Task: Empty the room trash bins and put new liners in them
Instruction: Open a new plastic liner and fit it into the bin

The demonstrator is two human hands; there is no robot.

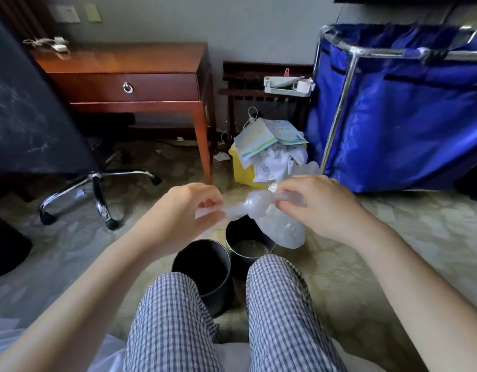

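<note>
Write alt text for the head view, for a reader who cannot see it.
The left hand and right hand pinch the twisted ends of a knotted clear plastic bag, held over two dark bins on the carpet in front of the person's knees. Behind stand a wooden desk, an overfull yellow bin and a blue cart.

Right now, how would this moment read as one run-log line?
clear crumpled plastic bag: neck twisted into knot, hangs over dark round metal bin | left hand: pinches one twisted end | right hand: pinches other end
</note>
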